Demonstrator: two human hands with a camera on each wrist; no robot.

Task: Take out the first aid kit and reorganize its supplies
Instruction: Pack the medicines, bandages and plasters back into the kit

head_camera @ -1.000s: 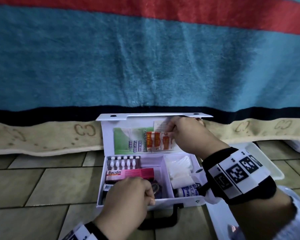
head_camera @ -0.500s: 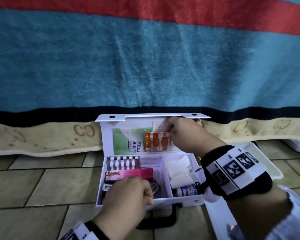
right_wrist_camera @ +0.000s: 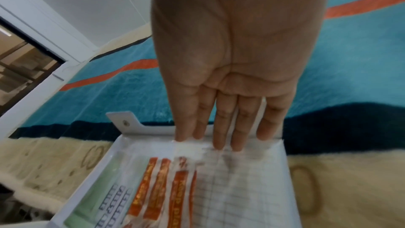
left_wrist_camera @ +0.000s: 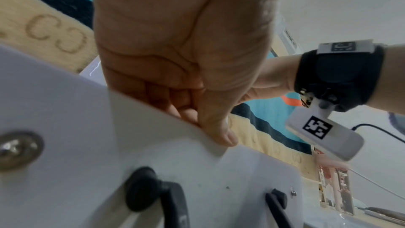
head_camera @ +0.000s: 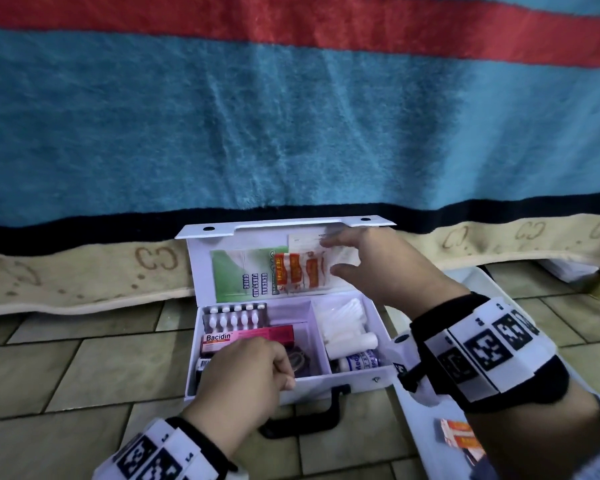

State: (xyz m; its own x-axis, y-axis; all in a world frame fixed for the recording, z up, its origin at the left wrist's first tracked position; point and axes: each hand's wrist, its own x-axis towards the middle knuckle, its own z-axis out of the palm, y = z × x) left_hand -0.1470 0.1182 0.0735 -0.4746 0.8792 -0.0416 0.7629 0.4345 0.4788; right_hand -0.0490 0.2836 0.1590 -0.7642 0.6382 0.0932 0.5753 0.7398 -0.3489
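The white first aid kit sits open on the tiled floor, its lid upright against the bed. My left hand grips the kit's front wall, thumb outside and fingers curled inside. My right hand is spread at the lid, and its straight fingers touch the top of a clear bag of orange plasters and a gridded sheet. A green guide lies in the lid. The box holds a blister pack, a pink Bacidin box, white dressings and a small bottle.
A white tray lies on the floor right of the kit, with orange packets in it under my right forearm. The bed's blue and red blanket and beige edge rise right behind the lid. The black handle hangs at the kit's front.
My right hand pinched the top of the plaster bag against the lid before; now its fingers have straightened and let go. The bag stays in the lid. My left hand has not moved.
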